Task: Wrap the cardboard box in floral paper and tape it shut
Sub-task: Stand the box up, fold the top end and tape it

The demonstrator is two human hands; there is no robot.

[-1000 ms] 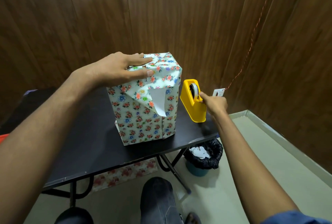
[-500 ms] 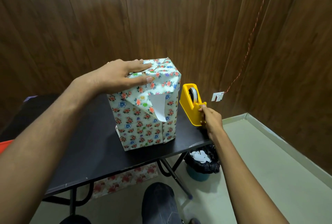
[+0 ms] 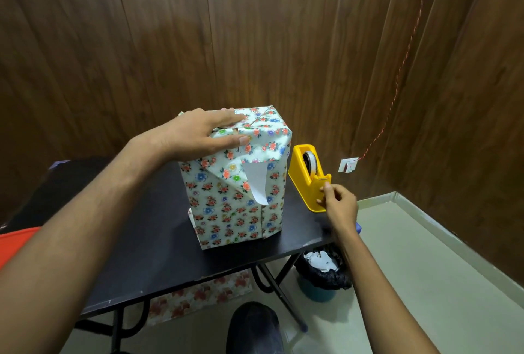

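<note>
Standing upright near the middle of the black table [image 3: 136, 240], the cardboard box [image 3: 235, 197] is covered in floral paper [image 3: 215, 211], with the folded flaps gathered on its top face. One triangular flap hangs down the front side, its white underside [image 3: 256, 183] showing. The left hand [image 3: 195, 133] lies flat on top of the box, fingers straight and together, pressing the folds down. Just to the right of the box sits a yellow tape dispenser [image 3: 310, 183] with a roll of tape [image 3: 310, 160] in it. The right hand [image 3: 338, 203] is at the dispenser's front end, fingers curled and fingertips drawn together close below the cutter; whether they pinch a piece of tape, I cannot tell. Under the table's right edge stands a bin [image 3: 323, 274] lined with a black bag and holding crumpled white paper.
</note>
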